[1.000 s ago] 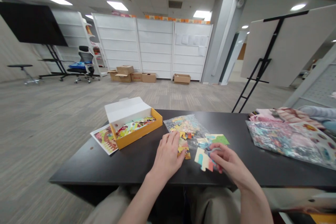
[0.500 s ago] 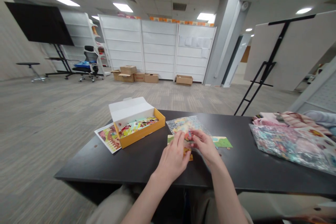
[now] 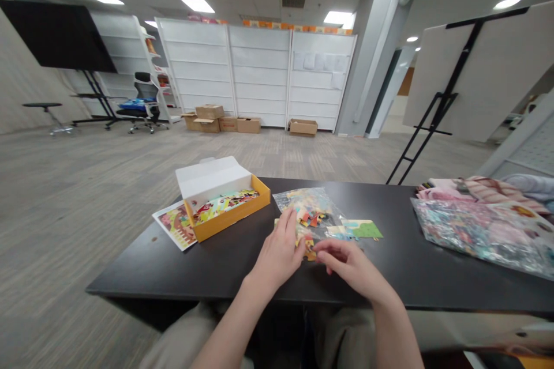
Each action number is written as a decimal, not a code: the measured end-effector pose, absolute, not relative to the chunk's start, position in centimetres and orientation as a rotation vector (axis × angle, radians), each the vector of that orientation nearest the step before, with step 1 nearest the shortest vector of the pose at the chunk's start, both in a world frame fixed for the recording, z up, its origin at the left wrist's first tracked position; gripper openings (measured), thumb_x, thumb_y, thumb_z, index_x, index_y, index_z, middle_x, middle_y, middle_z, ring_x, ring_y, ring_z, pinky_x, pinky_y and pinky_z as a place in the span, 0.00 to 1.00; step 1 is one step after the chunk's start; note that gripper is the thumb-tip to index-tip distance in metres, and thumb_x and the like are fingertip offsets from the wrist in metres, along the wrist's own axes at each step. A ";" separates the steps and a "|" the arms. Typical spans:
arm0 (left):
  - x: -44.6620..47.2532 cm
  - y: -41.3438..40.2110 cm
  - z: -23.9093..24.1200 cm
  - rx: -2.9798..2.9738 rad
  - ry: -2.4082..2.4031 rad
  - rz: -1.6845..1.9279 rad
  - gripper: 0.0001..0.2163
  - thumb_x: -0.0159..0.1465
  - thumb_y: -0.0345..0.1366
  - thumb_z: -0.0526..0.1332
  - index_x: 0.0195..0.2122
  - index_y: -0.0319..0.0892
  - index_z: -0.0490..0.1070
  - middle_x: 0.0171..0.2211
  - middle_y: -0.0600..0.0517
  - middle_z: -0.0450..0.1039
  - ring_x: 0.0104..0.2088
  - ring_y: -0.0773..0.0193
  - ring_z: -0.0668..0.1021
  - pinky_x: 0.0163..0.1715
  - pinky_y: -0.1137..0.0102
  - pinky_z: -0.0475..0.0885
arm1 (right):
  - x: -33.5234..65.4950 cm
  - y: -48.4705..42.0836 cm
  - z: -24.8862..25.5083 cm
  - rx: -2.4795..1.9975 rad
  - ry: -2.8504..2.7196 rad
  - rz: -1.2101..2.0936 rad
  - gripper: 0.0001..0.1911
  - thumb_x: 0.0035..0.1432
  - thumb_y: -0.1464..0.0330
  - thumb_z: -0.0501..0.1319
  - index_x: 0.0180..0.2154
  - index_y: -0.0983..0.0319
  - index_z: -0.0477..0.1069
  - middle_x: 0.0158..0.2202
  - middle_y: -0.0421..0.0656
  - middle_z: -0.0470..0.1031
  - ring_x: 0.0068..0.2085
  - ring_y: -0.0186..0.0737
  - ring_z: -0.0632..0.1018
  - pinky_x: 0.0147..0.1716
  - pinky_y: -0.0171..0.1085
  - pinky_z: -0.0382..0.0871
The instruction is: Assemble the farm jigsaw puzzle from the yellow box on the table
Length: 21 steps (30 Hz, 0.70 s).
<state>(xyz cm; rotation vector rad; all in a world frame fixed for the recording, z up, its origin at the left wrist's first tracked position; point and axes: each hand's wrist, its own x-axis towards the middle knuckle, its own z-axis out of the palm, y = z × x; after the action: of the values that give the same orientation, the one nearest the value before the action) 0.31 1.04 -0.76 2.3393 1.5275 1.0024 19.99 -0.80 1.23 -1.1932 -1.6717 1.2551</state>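
My left hand (image 3: 280,247) lies with its fingers stretched out over the near left part of a clear plastic bag (image 3: 340,210) of jigsaw puzzle pieces (image 3: 312,218). Orange and yellow puzzle pieces (image 3: 310,248) lie between my two hands, partly covered by the left one. At their right edge is my right hand (image 3: 352,268), fingers loosely bent and the thumb a little apart; nothing shows in its grasp. A green and cream puzzle strip (image 3: 363,229) lies beyond the right hand, its left part beneath the bag.
On the black table (image 3: 208,271), an open yellow box (image 3: 234,223) of colourful pieces stands left, by a picture sheet (image 3: 173,225). A large clear bag (image 3: 471,236) and folded fabrics (image 3: 489,193) lie right. A board on a stand (image 3: 450,86) rises behind the table.
My right hand has moved down and right, away from the red pieces on the bag. My left hand has spread flatter. More of the pieces between the hands shows, and the view has shifted slightly.
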 end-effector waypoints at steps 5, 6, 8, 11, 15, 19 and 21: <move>-0.7 2.8 -0.7 2.290 1.569 1.086 0.29 0.67 0.32 0.55 0.69 0.39 0.52 0.68 0.37 0.56 0.67 0.50 0.65 0.63 0.55 0.68 | 19.4 -0.4 -0.3 -1.321 -1.888 0.846 0.10 0.54 0.63 0.67 0.40 0.58 0.80 0.42 0.44 0.80 0.29 0.37 0.74 0.34 0.39 0.71; -0.9 3.0 -0.7 2.299 1.568 1.096 0.29 0.67 0.31 0.54 0.69 0.39 0.52 0.68 0.37 0.56 0.67 0.50 0.64 0.64 0.55 0.67 | 19.2 -0.3 -0.7 -1.357 -1.900 0.778 0.13 0.54 0.64 0.67 0.43 0.58 0.79 0.46 0.45 0.79 0.28 0.36 0.73 0.34 0.40 0.71; -1.1 3.1 -0.5 2.320 1.592 1.091 0.29 0.66 0.30 0.54 0.69 0.40 0.52 0.69 0.38 0.55 0.68 0.50 0.64 0.63 0.54 0.67 | 18.7 0.0 -1.1 -1.426 -1.944 0.676 0.19 0.53 0.63 0.68 0.48 0.58 0.76 0.53 0.47 0.76 0.29 0.36 0.74 0.35 0.41 0.72; -1.3 2.6 0.0 2.340 1.686 1.015 0.26 0.67 0.31 0.55 0.66 0.42 0.55 0.68 0.40 0.55 0.65 0.48 0.67 0.59 0.55 0.71 | 18.2 0.0 -1.1 -1.482 -2.012 0.563 0.21 0.53 0.64 0.69 0.50 0.57 0.75 0.54 0.47 0.75 0.42 0.46 0.78 0.42 0.42 0.71; -1.9 1.1 0.8 2.340 1.791 0.942 0.16 0.68 0.33 0.56 0.56 0.44 0.62 0.60 0.44 0.65 0.53 0.55 0.77 0.46 0.62 0.76 | 17.9 -0.2 -0.9 -1.566 -2.024 0.560 0.19 0.56 0.65 0.67 0.50 0.55 0.75 0.51 0.45 0.77 0.43 0.47 0.79 0.39 0.41 0.69; -2.9 0.1 1.3 2.314 1.912 0.730 0.04 0.69 0.37 0.56 0.42 0.45 0.66 0.40 0.51 0.73 0.40 0.59 0.80 0.36 0.67 0.73 | 17.8 -0.3 -0.9 -1.603 -2.025 0.547 0.17 0.57 0.67 0.65 0.49 0.55 0.76 0.47 0.44 0.78 0.38 0.44 0.78 0.35 0.38 0.67; -3.4 -0.1 1.2 2.366 1.913 0.611 0.05 0.70 0.38 0.56 0.37 0.44 0.67 0.36 0.52 0.74 0.39 0.59 0.79 0.36 0.67 0.71 | 17.7 -0.3 -0.9 -1.626 -2.026 0.524 0.16 0.57 0.68 0.65 0.48 0.55 0.76 0.44 0.44 0.79 0.36 0.43 0.78 0.35 0.38 0.66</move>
<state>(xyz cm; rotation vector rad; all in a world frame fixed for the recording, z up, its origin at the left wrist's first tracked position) -3.36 -0.08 1.22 2.3656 1.9128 0.6115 17.69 -0.34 -0.90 -1.6261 -2.0264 0.5242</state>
